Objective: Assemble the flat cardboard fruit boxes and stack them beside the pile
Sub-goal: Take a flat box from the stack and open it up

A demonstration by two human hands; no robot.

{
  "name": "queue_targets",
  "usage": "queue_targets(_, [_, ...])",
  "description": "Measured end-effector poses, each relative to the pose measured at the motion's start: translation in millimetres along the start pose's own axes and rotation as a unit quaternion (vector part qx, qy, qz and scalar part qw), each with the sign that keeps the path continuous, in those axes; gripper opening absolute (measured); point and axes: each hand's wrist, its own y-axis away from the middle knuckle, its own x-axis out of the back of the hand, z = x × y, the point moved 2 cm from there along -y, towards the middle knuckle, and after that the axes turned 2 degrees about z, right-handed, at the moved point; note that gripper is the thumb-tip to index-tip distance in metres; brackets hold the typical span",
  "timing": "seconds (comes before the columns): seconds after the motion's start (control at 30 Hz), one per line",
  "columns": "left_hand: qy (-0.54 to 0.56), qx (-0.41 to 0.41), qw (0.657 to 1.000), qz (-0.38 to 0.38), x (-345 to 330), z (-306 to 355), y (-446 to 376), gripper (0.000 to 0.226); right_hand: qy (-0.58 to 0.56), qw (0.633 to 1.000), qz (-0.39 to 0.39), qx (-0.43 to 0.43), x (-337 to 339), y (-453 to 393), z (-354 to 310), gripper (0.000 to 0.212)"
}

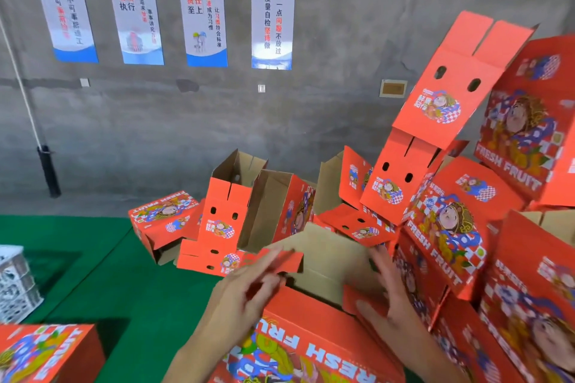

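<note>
Both hands' grip on "FRESH FRUIT" box: left hand pinches flap, right hand flat.

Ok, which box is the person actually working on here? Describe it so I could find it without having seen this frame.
Start at the heap of red fruit boxes against the grey wall, then drop to the bottom centre of the view. The box being assembled lies there, its FRESH FRUIT print upside down to the camera. Unlike its neighbours, both hands are on its open end: left hand and right hand at its flaps.
</note>
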Motion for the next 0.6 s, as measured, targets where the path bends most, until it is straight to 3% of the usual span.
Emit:
queue_targets(0.07, [-0.060,-0.003,0.998,-0.004,1,-2,4,0.052,-0.033,0.998,-0.005,-0.049,-3,-1,11,0.102])
queue_targets(0.1, [-0.070,-0.002,0.998,-0.003,1,-1,5,0.048,-0.035,0.997,0.000,-0.065,-6,-1,15,0.098])
queue_targets(0.13, [-0.072,-0.005,0.997,0.002,2,0,5,0.045,-0.042,0.995,0.014,-0.086,-7,-1,16,0.085])
queue_targets(0.2, [-0.062,-0.010,0.998,0.018,2,0,6,0.043,-0.060,0.993,0.045,-0.087,-12,0,11,0.040])
queue_targets(0.23, [-0.054,-0.004,0.998,0.024,2,-1,6,0.040,-0.059,0.995,0.029,-0.073,-14,1,8,0.031])
queue_targets(0.3, [-0.043,0.002,0.999,0.025,2,-7,7,0.031,-0.046,0.996,-0.038,-0.060,-22,6,8,0.052])
queue_targets(0.37, [-0.049,-0.019,0.998,0.039,-4,-12,9,0.021,-0.039,0.993,-0.087,-0.069,-25,9,6,0.047])
queue_targets(0.4, [-0.049,-0.031,0.996,0.065,-8,-13,10,0.021,-0.035,0.989,-0.111,-0.089,-24,9,7,0.050])
queue_targets(0.5, [-0.027,-0.033,0.984,0.173,-23,-18,22,0.028,-0.022,0.968,-0.189,-0.161,-22,6,4,0.087])
queue_targets(0.6, [-0.016,-0.036,0.977,0.209,-36,-23,37,0.035,0.128,0.959,-0.203,-0.148,-33,-4,2,0.094])
